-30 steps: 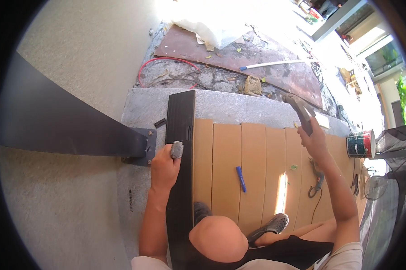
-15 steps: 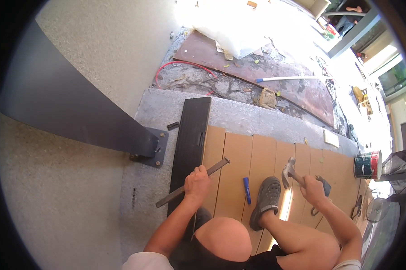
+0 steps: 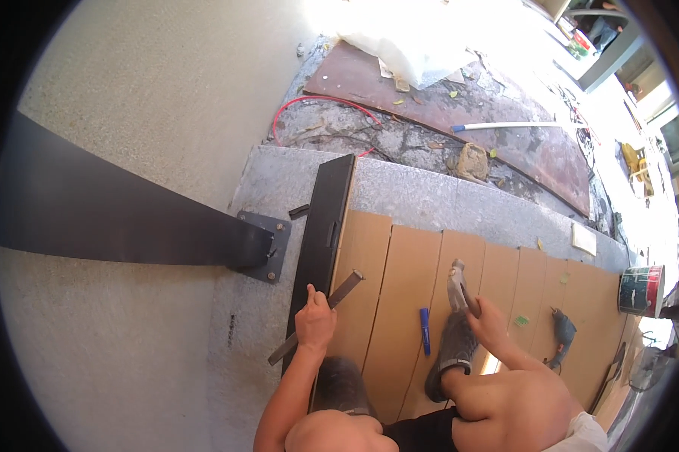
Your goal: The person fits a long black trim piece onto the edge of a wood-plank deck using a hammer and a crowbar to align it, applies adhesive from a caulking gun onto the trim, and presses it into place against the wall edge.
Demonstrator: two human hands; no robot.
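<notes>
My left hand (image 3: pixel 315 324) is closed around a flat grey metal bar (image 3: pixel 346 288), which slants across the long black board (image 3: pixel 324 218). The bar's upper end reaches over the light brown planks (image 3: pixel 407 275). Farther right, my right hand (image 3: pixel 491 322) grips the handle of a claw hammer (image 3: pixel 457 285). The hammer's head is up, just above the toe of my dark clog (image 3: pixel 455 346). Between the two hands a blue marker (image 3: pixel 425 331) lies on the planks.
A power drill (image 3: pixel 563 335) rests on the planks at right, near a paint bucket (image 3: pixel 642 291). To the left a dark metal post (image 3: pixel 128 203) is bolted down. Beyond the concrete edge lie a brown sheet (image 3: pixel 422 98), a white pipe (image 3: pixel 512 126) and a red hose (image 3: pixel 277 120).
My right hand has brought the hammer leftward, toward the clog. The left hand and bar have shifted slightly left and down over the black board. The drill now shows fully.
</notes>
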